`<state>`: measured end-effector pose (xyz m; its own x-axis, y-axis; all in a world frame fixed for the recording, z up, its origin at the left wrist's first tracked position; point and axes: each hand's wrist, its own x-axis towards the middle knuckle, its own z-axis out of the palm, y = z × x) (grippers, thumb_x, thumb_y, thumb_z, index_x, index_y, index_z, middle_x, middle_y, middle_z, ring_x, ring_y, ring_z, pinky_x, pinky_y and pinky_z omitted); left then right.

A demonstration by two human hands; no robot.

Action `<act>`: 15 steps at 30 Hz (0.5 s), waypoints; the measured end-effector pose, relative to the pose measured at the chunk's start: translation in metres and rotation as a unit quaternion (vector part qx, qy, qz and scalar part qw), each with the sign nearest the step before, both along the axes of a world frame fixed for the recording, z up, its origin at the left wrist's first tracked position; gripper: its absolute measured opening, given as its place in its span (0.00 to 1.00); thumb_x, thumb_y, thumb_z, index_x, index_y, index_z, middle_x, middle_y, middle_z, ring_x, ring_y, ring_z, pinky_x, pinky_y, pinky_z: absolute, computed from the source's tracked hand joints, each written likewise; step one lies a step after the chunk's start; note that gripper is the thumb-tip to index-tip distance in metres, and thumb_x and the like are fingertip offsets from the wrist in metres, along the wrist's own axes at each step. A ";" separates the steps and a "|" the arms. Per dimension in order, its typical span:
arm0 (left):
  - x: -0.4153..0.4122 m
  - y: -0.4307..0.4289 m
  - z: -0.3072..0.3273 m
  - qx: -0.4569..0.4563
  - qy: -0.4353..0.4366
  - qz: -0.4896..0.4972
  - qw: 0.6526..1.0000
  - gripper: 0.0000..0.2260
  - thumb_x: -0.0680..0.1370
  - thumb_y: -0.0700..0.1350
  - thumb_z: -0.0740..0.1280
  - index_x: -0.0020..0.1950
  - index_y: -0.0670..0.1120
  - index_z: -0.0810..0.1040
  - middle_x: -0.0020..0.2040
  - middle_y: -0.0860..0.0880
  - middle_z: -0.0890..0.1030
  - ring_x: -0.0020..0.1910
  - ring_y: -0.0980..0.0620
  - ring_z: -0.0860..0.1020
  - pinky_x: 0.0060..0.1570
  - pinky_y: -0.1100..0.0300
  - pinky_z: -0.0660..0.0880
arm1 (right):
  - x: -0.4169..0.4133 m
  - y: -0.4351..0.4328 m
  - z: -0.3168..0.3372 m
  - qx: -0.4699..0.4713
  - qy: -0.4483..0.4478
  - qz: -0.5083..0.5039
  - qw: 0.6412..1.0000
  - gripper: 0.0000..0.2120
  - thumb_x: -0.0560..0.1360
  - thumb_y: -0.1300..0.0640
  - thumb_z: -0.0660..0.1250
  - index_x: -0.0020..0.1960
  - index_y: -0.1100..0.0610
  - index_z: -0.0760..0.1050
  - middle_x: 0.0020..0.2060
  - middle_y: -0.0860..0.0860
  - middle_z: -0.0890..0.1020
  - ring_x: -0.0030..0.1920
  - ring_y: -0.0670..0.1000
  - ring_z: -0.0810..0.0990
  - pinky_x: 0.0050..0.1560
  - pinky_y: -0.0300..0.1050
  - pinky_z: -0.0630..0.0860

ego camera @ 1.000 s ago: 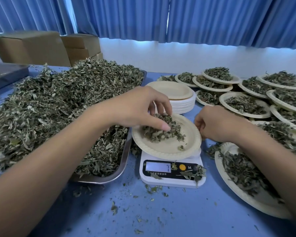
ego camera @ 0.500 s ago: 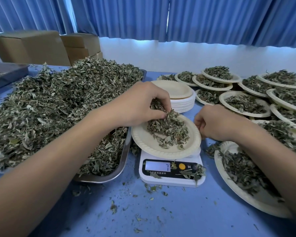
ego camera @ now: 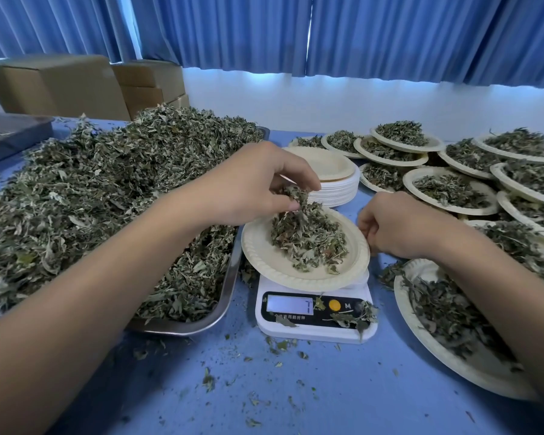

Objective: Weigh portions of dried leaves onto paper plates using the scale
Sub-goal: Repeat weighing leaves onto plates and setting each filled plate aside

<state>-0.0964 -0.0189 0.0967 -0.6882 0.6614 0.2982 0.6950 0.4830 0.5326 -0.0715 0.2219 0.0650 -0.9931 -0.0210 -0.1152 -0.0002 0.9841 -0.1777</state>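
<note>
Blue table [ego camera: 296, 397] bore the scale [ego camera: 296, 332], long axis left-right, display toward the person, plate [ego camera: 270, 262] atop holding leaves [ego camera: 308, 237], left hand [ego camera: 252, 186] pinching some above, right hand [ego camera: 399, 227] curled at its rim, grip unclear, tray [ego camera: 182, 326] beyond left.

A white scale [ego camera: 314, 329] is being carried by the blue table [ego camera: 327, 397]. Just left of the scale, a metal tray [ego camera: 225, 293] heaped with dried leaves [ego camera: 91, 189] is being borne. Behind the scale, a stack of empty paper plates [ego camera: 336, 191] is being held up. To the scale's right and behind it, many filled paper plates [ego camera: 412, 180] are being supported, overlapping. Leaf crumbs [ego camera: 208, 379] are being carried loose in front of the scale. Far left of the scale, a dark tray [ego camera: 10, 136] is possibly being carried too.
</note>
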 end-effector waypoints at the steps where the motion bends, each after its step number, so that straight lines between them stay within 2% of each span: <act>1: -0.001 -0.001 0.000 -0.001 0.002 0.000 1.000 0.12 0.75 0.34 0.74 0.57 0.43 0.84 0.38 0.67 0.82 0.38 0.73 0.78 0.48 0.76 0.74 | 0.000 0.000 0.000 -0.001 0.001 0.001 1.000 0.09 0.69 0.69 0.73 0.43 0.56 0.85 0.38 0.53 0.85 0.44 0.55 0.84 0.52 0.53 0.83; 6: -0.002 -0.004 0.004 0.058 0.008 0.031 0.998 0.07 0.75 0.36 0.75 0.52 0.41 0.84 0.34 0.63 0.82 0.26 0.68 0.76 0.38 0.78 0.70 | 0.000 0.001 0.000 -0.002 0.000 0.003 1.000 0.09 0.69 0.69 0.72 0.43 0.56 0.85 0.38 0.52 0.85 0.43 0.55 0.84 0.50 0.52 0.83; 9: -0.001 -0.005 0.009 0.101 0.011 0.053 0.993 0.07 0.75 0.38 0.76 0.51 0.41 0.84 0.44 0.51 0.86 0.35 0.64 0.83 0.42 0.73 0.74 | 0.000 0.001 -0.001 -0.004 0.000 0.003 1.000 0.09 0.69 0.69 0.72 0.43 0.57 0.85 0.38 0.52 0.85 0.43 0.55 0.84 0.50 0.52 0.83; 11: 0.000 -0.006 0.009 0.109 0.025 0.067 0.991 0.06 0.75 0.39 0.76 0.51 0.42 0.84 0.43 0.52 0.86 0.37 0.63 0.83 0.43 0.73 0.75 | 0.000 0.001 0.000 -0.006 -0.001 0.000 1.000 0.09 0.69 0.69 0.72 0.43 0.56 0.85 0.38 0.52 0.85 0.43 0.54 0.84 0.50 0.53 0.83; 13: 0.000 -0.005 0.009 0.106 0.032 0.074 0.991 0.06 0.75 0.39 0.76 0.51 0.42 0.84 0.39 0.57 0.85 0.33 0.67 0.80 0.42 0.74 0.73 | 0.000 0.001 0.000 -0.007 -0.002 -0.002 1.000 0.10 0.69 0.70 0.72 0.42 0.56 0.85 0.37 0.52 0.85 0.43 0.54 0.84 0.50 0.53 0.83; 15: -0.001 -0.005 0.008 0.104 0.031 0.075 0.991 0.06 0.75 0.39 0.76 0.51 0.42 0.84 0.41 0.55 0.85 0.33 0.68 0.79 0.41 0.74 0.73 | 0.000 0.001 0.000 -0.006 -0.004 -0.003 1.000 0.10 0.69 0.70 0.72 0.42 0.56 0.85 0.36 0.51 0.85 0.42 0.54 0.84 0.49 0.52 0.84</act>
